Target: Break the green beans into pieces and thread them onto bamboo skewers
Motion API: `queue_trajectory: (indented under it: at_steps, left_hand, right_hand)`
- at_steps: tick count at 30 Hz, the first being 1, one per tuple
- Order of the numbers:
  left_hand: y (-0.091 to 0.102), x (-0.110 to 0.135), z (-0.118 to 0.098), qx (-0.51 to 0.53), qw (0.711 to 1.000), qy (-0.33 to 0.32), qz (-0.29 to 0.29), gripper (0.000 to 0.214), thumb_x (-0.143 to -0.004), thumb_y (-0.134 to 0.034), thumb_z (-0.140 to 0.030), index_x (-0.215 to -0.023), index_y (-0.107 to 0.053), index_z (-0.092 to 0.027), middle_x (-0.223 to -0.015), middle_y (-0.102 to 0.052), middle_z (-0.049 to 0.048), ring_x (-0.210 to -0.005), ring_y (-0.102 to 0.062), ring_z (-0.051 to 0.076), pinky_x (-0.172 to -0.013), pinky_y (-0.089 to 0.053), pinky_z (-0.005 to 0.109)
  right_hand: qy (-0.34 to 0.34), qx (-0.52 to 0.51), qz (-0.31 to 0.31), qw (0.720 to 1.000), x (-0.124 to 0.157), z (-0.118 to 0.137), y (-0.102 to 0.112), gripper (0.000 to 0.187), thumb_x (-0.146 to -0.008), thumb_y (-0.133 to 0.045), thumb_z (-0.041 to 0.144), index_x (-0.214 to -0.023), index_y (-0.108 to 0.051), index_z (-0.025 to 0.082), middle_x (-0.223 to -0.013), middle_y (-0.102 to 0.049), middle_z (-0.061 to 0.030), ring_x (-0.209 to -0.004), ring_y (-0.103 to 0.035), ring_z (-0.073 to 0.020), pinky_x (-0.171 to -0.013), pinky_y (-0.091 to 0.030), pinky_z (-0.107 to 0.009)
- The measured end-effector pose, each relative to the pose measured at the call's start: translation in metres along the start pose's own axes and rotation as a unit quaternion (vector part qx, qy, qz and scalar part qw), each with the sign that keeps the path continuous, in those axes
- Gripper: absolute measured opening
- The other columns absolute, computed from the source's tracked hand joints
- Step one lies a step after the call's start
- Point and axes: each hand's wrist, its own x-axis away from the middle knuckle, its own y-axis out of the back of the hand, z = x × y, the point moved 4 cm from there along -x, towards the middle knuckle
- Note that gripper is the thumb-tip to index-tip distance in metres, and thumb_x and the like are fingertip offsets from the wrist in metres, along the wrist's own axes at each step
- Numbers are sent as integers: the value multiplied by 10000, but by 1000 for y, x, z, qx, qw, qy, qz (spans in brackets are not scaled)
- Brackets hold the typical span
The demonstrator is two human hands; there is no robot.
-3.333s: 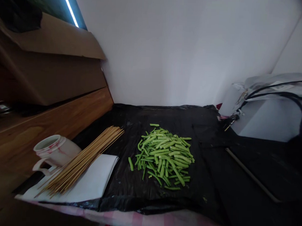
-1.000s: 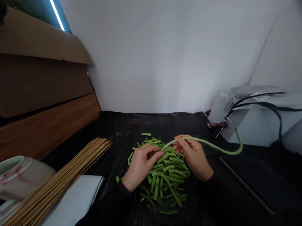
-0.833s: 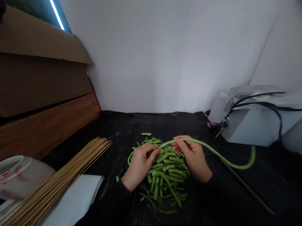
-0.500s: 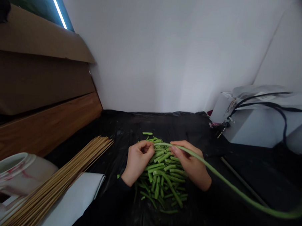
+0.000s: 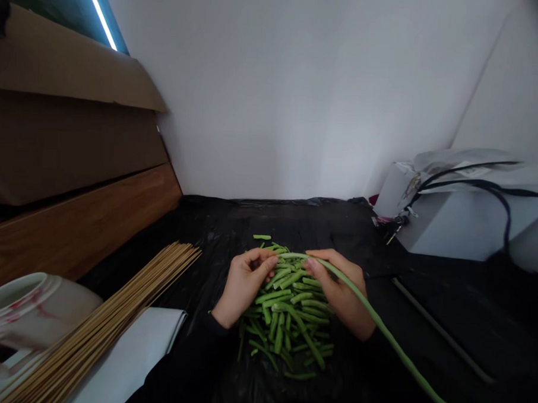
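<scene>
A long green bean (image 5: pixel 390 334) runs from between my fingers out over my right wrist to the lower right. My left hand (image 5: pixel 246 283) pinches its far end between thumb and forefinger. Just to the right, my right hand (image 5: pixel 343 291) grips the same bean with thumb and fingers, leaving a short stretch of it between the hands. Below both hands lies a heap of short cut bean pieces (image 5: pixel 291 315); one loose piece (image 5: pixel 262 237) sits apart behind the heap.
On the left are a bundle of thin wooden sticks (image 5: pixel 131 296), a folded white sheet (image 5: pixel 133 353) and a white mug (image 5: pixel 37 307). Cardboard (image 5: pixel 66 139) stands behind them. A white box (image 5: pixel 455 221) with black cords is at the right. Black plastic (image 5: pixel 224 217) covers the table.
The bean's free end has swung down and inward at the lower right, uncovering a dark strip there. Both hands keep their hold with only slight shifts.
</scene>
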Motion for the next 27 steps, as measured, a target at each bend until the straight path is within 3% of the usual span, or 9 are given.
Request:
queue_trajectory:
  at_steps: [4, 6, 9, 12, 15, 19, 22, 27]
  left_hand:
    - [4, 2, -3, -112, 990, -72, -40, 210, -789, -683, -342, -731, -700, -142, -589, -606, -1, -519, -523, 109, -505, -396, 211]
    - [6, 3, -4, -114, 990, -72, -34, 221, -793, -683, -346, -703, -682, -144, -567, -581, -12, -512, -504, 101, -498, -380, 205]
    - [4, 3, -7, -24, 999, -21, 25, 252, -776, -691, -373, -687, -649, -141, -544, -565, -23, -478, -477, 90, -454, -354, 191]
    - [2, 5, -11, 56, 996, 19, 68, 288, -748, -718, -402, -662, -638, -139, -566, -587, -14, -471, -475, 81, -423, -332, 179]
    - [-1, 8, -12, 144, 987, 37, 62, 310, -713, -764, -415, -665, -637, -136, -572, -596, -15, -455, -450, 57, -409, -307, 158]
    - [-6, 13, -10, 268, 959, 79, 45, 340, -645, -834, -398, -690, -629, -131, -569, -581, -31, -431, -377, 10, -405, -279, 114]
    - [-6, 17, -19, 349, 931, 85, 59, 330, -663, -838, -370, -687, -611, -132, -575, -525, -50, -424, -302, -16, -411, -278, 79]
    - [4, 19, -41, 451, 885, 23, 109, 253, -761, -780, -306, -678, -613, -135, -601, -424, -64, -422, -185, -14, -402, -288, 56]
  right_hand:
    - [-2, 6, 9, 1000, 1, -1, -2, 120, -880, -622, 326, -953, -706, 279, -825, -730, -20, -730, -684, -202, -669, -516, -314]
    - [-20, -13, 4, 1000, 0, -2, -1, 125, -875, -627, 342, -947, -702, 273, -818, -730, -25, -728, -679, -204, -670, -516, -319]
    - [-80, -89, 2, 993, -4, -8, 0, 154, -875, -620, 382, -897, -691, 246, -748, -713, -27, -663, -647, -187, -631, -507, -311]
    - [-146, -212, 34, 966, -9, -17, -2, 218, -862, -630, 417, -796, -675, 214, -675, -669, -15, -587, -588, -153, -562, -467, -281]
    - [-213, -336, 76, 914, -9, -23, -9, 232, -838, -665, 408, -744, -656, 196, -644, -638, 4, -544, -547, -115, -507, -409, -235]
    - [-268, -408, 137, 862, -2, -22, -19, 233, -826, -684, 394, -729, -647, 186, -613, -625, 16, -504, -513, -84, -459, -349, -195]
    - [-285, -414, 153, 851, 2, -26, -23, 248, -814, -697, 392, -704, -626, 181, -605, -622, 20, -488, -504, -77, -450, -343, -189]
    - [-297, -408, 140, 852, -2, -39, -21, 254, -787, -718, 398, -704, -633, 173, -597, -618, 20, -485, -498, -73, -444, -340, -188]
